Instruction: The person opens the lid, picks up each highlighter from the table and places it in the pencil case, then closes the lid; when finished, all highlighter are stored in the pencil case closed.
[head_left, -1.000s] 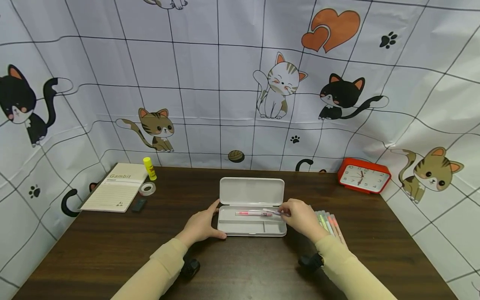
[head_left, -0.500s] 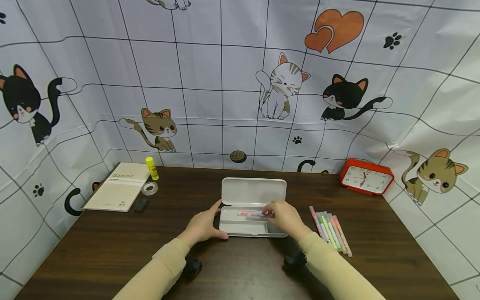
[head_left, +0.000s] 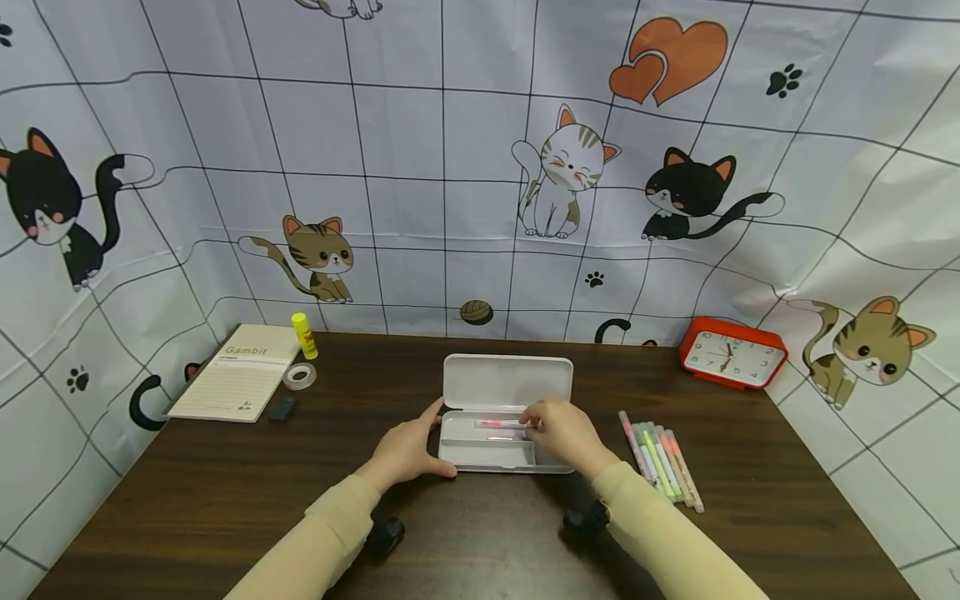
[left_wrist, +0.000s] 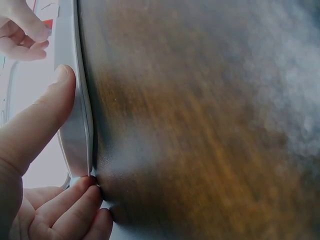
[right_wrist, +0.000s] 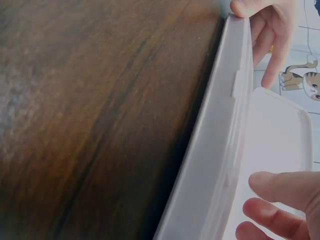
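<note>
A white pencil case [head_left: 507,382] lies on the table with its lid up. My left hand [head_left: 403,450] grips its left front corner; the left wrist view shows the thumb against the front wall [left_wrist: 75,120] and the other fingers bent at the side. Inside the back compartment lies a pink-and-clear pen [head_left: 493,424], its right end behind my right fingers. Just in front of it is a thin, pale pen [head_left: 500,438]. Over the case's right half hovers my right hand [head_left: 562,433]. The right wrist view shows its thumb and fingers apart [right_wrist: 272,205], with nothing visible between them.
Several pastel marker pens [head_left: 660,462] lie side by side right of the case. A red clock [head_left: 733,353] stands at the back right. At the left are a notebook [head_left: 236,375], a yellow glue stick [head_left: 303,336], a tape roll [head_left: 300,377] and a dark eraser [head_left: 282,409].
My right hand has moved left from the case's right edge, carrying a pen, and let it go in the back compartment in front of the pink one. My left hand stays put.
</note>
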